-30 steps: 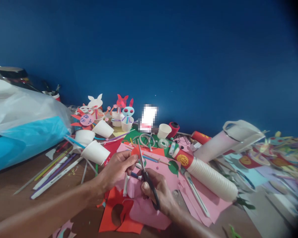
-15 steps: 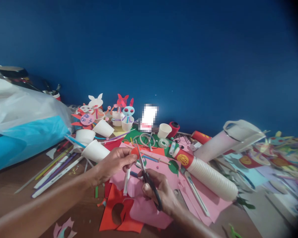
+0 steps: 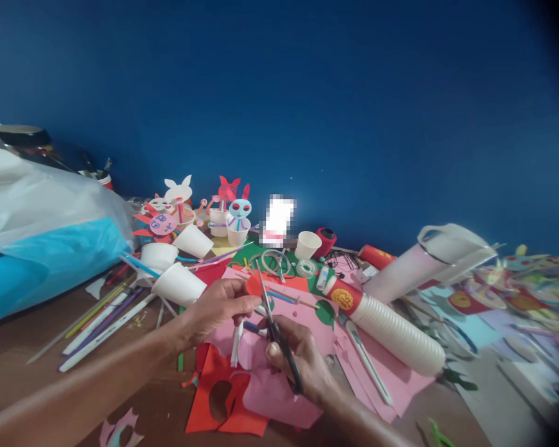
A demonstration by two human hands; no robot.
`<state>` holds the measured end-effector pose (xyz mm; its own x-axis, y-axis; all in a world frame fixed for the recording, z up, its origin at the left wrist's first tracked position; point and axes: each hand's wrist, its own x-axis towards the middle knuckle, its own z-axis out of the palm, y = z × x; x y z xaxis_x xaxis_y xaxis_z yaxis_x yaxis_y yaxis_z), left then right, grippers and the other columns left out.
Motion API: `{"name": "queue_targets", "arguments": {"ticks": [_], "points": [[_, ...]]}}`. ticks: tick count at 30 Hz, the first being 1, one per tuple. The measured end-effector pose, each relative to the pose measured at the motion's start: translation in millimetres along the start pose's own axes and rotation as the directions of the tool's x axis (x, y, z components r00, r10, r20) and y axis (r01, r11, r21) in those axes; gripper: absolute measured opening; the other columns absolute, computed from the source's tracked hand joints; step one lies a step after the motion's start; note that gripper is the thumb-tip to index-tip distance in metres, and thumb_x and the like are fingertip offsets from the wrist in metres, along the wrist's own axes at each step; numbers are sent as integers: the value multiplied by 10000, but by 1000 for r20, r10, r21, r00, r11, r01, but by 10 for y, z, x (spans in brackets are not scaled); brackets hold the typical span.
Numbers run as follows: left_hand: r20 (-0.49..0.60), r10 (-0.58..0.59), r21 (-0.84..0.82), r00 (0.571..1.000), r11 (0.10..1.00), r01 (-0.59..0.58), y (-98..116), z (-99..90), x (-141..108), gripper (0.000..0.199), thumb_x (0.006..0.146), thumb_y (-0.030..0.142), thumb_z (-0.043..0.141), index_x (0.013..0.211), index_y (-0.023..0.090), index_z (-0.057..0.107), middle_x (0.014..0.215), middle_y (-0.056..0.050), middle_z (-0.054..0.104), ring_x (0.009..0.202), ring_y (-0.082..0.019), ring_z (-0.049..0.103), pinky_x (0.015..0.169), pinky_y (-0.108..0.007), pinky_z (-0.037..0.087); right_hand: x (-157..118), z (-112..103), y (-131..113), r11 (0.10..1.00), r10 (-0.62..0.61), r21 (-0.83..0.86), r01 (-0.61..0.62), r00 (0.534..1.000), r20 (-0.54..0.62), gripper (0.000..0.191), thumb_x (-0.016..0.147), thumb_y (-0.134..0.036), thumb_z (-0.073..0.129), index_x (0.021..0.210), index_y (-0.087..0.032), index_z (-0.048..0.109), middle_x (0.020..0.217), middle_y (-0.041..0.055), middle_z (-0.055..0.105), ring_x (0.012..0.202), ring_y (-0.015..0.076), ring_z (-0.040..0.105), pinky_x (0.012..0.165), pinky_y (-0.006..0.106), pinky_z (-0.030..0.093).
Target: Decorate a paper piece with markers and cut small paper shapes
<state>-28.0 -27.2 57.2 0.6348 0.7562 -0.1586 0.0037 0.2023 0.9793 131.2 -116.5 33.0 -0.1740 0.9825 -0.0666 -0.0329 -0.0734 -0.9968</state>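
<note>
Between the thumb and fingers of my left hand (image 3: 221,308) is a small orange-red paper piece (image 3: 254,285). Black-handled scissors (image 3: 284,354) are in my right hand (image 3: 300,354), their blades pointing up and away beside the paper piece. Whether the blades touch its edge is hard to tell. Under both hands lie pink paper sheets (image 3: 279,397) and a red-orange sheet (image 3: 205,397) with an oval hole cut in it. A white strip (image 3: 236,344) stands just below my left fingers.
White paper cups (image 3: 179,285) and paper animal figures (image 3: 240,211) stand at the back left. To the right lie a long cup stack (image 3: 395,335), a utility knife (image 3: 366,363) and a white pitcher (image 3: 405,267). A plastic bag (image 3: 51,230) fills the far left.
The orange-red piece has turned slightly in my left hand, and my left thumb has shifted a little to the right. My right hand and the scissors have hardly moved.
</note>
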Motion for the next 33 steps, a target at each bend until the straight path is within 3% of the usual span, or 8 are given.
{"name": "queue_targets", "arguments": {"ticks": [8, 18, 33], "points": [[-45, -20, -94, 999, 995, 16, 11, 29, -22, 59, 668, 173, 553, 636, 127, 535, 523, 39, 492, 464, -69, 416, 478, -218, 341, -15, 18, -4, 999, 28, -37, -28, 1000, 13, 490, 640, -445, 673, 967, -96, 571, 583, -22, 453, 486, 75, 399, 452, 199, 372], [-22, -117, -121, 993, 986, 113, 33, -4, -33, 26, 635, 150, 558, 631, 124, 556, 506, 39, 491, 449, -56, 422, 463, -194, 343, -15, 33, 26, 989, -51, -140, 55, 998, 29, 503, 690, -489, 600, 1002, -95, 570, 650, 3, 466, 566, 102, 414, 522, 228, 359], [27, -155, -165, 988, 974, 158, 86, -31, -22, 22, 616, 129, 556, 632, 139, 544, 499, 53, 481, 431, -56, 424, 445, -195, 325, -35, 50, 47, 998, 16, -57, -16, 1000, 14, 540, 669, -504, 614, 1013, -89, 574, 569, -17, 460, 476, 80, 407, 437, 199, 361]]}}
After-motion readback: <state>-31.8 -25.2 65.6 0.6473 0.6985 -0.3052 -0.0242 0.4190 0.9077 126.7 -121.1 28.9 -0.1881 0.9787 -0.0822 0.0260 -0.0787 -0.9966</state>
